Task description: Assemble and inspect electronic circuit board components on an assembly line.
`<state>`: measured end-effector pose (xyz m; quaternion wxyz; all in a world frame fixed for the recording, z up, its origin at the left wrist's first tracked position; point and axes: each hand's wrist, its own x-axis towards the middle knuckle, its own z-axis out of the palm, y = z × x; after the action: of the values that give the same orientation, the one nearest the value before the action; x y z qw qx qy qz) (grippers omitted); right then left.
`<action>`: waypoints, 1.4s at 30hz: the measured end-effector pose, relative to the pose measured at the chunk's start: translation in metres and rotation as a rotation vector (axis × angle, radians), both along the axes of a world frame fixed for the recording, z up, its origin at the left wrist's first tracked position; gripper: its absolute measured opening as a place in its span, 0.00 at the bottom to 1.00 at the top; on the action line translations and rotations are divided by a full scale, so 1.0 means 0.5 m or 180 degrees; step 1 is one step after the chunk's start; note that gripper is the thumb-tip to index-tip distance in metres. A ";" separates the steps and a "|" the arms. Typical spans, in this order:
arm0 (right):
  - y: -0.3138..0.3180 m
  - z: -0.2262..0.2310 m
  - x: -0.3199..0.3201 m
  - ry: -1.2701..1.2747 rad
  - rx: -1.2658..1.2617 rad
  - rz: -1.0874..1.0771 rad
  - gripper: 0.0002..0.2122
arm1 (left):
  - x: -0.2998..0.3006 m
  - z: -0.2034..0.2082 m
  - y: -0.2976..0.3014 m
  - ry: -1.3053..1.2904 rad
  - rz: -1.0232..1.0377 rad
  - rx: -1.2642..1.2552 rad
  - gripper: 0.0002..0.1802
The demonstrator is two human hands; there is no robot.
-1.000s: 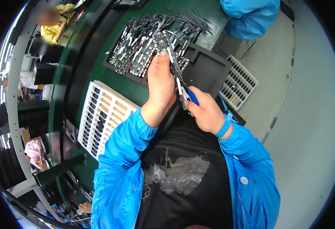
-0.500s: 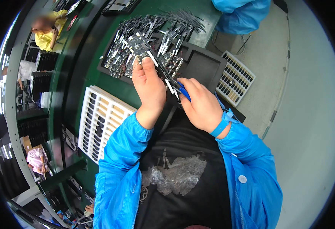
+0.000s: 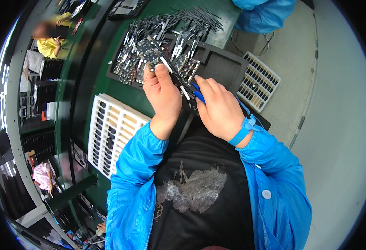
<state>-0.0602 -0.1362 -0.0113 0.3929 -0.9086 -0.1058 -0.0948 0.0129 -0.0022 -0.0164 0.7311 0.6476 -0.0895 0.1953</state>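
Observation:
A dark circuit board (image 3: 146, 53) with a strip of black and white flat cables (image 3: 171, 70) is pinched between the thumb and fingers of my left hand (image 3: 163, 93). The cables slant down toward my right hand (image 3: 220, 106), which is closed on a blue-handled tool (image 3: 199, 96). Two blue parts show at its fingertips, close to the lower end of the cables. The tool's working end is lost against the dark cables, so its exact kind and any contact cannot be made out.
Beyond my hands, a dark tray (image 3: 229, 62) holds a heap of boards and cables (image 3: 129, 66). A white slotted rack (image 3: 116, 129) with small black parts lies left; another white tray (image 3: 260, 83) is at right. A blue-sleeved person (image 3: 264, 16) is across the table.
My right hand has shifted slightly up and left with the blue-handled tool, and two blue parts now show more apart. My left hand still holds the board in nearly the same place.

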 end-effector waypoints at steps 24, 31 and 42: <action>-0.012 -0.011 -0.003 0.0485 0.0823 0.0475 0.09 | -0.006 0.019 -0.005 0.1102 -0.0485 -0.0759 0.22; -0.012 -0.015 -0.011 0.2444 0.3186 0.1242 0.08 | -0.019 0.054 -0.016 0.1940 -0.0980 -0.0969 0.28; -0.027 0.005 0.003 0.0578 0.1203 0.0316 0.17 | -0.028 0.021 0.005 0.0930 -0.0615 -0.0160 0.19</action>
<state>-0.0589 -0.1499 -0.0088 0.5684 -0.8172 -0.0950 -0.0112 -0.0009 0.0002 -0.0056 0.7676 0.6390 -0.0392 0.0302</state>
